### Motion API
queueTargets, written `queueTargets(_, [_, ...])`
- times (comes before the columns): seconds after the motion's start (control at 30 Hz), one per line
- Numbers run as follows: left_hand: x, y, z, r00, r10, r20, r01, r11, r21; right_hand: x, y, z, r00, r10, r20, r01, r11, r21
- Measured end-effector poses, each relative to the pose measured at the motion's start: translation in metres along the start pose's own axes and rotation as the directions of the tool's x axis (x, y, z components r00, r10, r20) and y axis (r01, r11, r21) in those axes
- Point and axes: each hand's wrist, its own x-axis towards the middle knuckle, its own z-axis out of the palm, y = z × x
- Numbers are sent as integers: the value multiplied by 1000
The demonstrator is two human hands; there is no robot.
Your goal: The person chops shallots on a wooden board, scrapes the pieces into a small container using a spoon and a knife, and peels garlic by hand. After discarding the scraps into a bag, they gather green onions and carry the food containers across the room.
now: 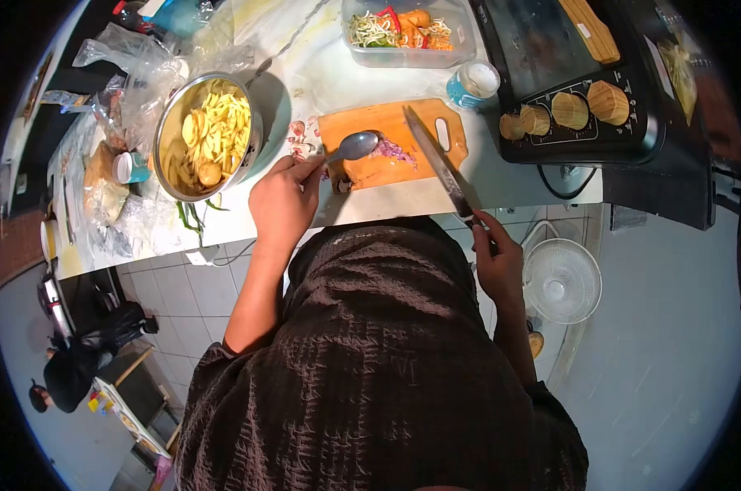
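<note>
My left hand is closed round the handle of a metal spoon, its bowl over the left part of an orange cutting board. Right beside the bowl lies a small heap of chopped purple-red shallot or onion. In my right hand is the handle of a long kitchen knife. The blade slants up and left across the board, right of the heap, near the board's handle slot. Some dark scraps lie at the board's lower left corner.
Left stands a metal bowl of cut potatoes, with plastic bags beyond. A plastic container of vegetables, a small jar and a black stove are behind and right. A white basket sits below; another person is at far left.
</note>
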Motion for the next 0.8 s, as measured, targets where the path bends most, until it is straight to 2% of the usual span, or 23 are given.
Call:
queueTargets(0.07, [3, -1, 1, 1000, 16, 6, -16, 1000, 3, 1, 10, -1, 996, -49, -77, 41, 994, -97])
queueTargets(0.17, [6, 1, 2, 999, 32, 19, -32, 999, -12, 1, 19, -1, 979, -112, -169, 89, 987, -137])
queueTargets(0.4, [9, 3, 3, 998, 49, 46, -46, 997, -66, -9, 25, -4, 973, -41, -228, 10, 991, -132])
queueTargets(0.5, [10, 2, 2, 997, 46, 60, -42, 997, -70, -13, 24, 0, 971, -43, -236, 16, 993, -117])
queueTargets(0.63, [10, -4, 4, 998, 38, 44, -33, 994, -106, -18, 22, 13, 979, 27, -200, -45, 995, -88])
queueTargets(0.73, [11, -6, 0, 997, 29, 70, -26, 999, -45, -21, 14, 27, 988, 55, -143, -54, 998, 9])
queueTargets(0.8, [9, -10, 1, 996, 58, 65, -55, 997, -56, -20, -2, 31, 993, 65, -97, -69, 997, -30])
